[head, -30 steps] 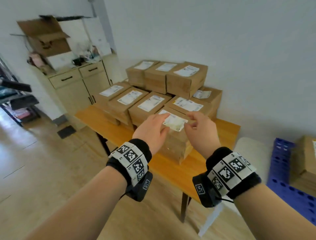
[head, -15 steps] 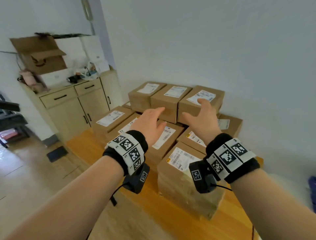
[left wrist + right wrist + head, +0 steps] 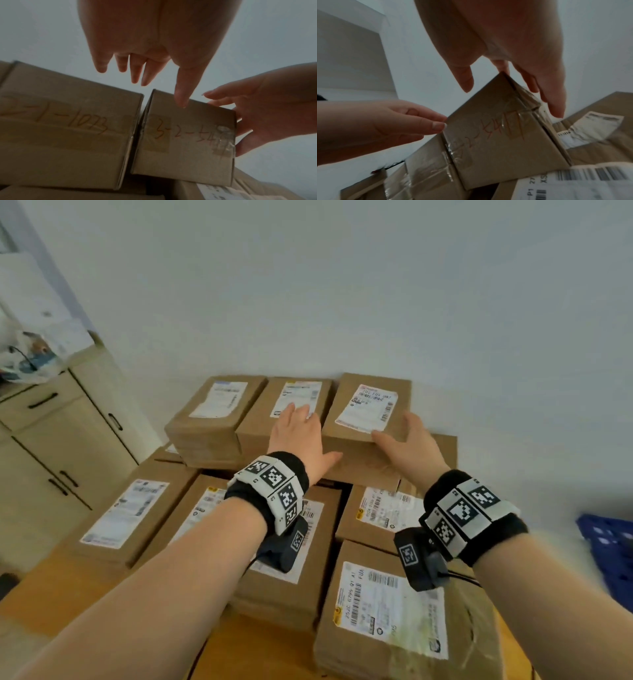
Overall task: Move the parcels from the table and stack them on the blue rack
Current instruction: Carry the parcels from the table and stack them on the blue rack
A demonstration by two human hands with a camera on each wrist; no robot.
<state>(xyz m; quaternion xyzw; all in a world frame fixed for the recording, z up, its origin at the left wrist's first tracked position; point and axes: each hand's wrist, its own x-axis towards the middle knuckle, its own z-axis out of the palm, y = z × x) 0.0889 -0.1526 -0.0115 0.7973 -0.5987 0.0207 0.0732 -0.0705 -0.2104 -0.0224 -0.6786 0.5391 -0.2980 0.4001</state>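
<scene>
Both hands had left the near box [image 3: 394, 611] at the table's [image 3: 44, 594] front edge and gone up to the top row at the back — a change of target since a second ago, when they hovered over that near one. The R hand [image 3: 407, 445] sat at the right side of the top-right box [image 3: 368, 419], thumb on the near top edge by the label, fingers down the right face. The L hand [image 3: 301, 433] lay fingers straight over the seam between that box and the middle box [image 3: 291, 409], thumb reaching onto the target's front face. In the L wrist view the fingers were spread and straight, thumb tip touching the cardboard; no clamp yet on either side, I'd say — hands apart, bracketing the box, not squeezing.

So the pick was set up but not made. The box sat on the upper tier, touching its neighbour on the L-hand side, lower boxes under it. The rack [image 3: 609, 549] showed as a blurred blue corner well off beyond the R hand; its load couldn't be seen. Next, prob. slide the L fingers into the seam, press inward, lift.
</scene>
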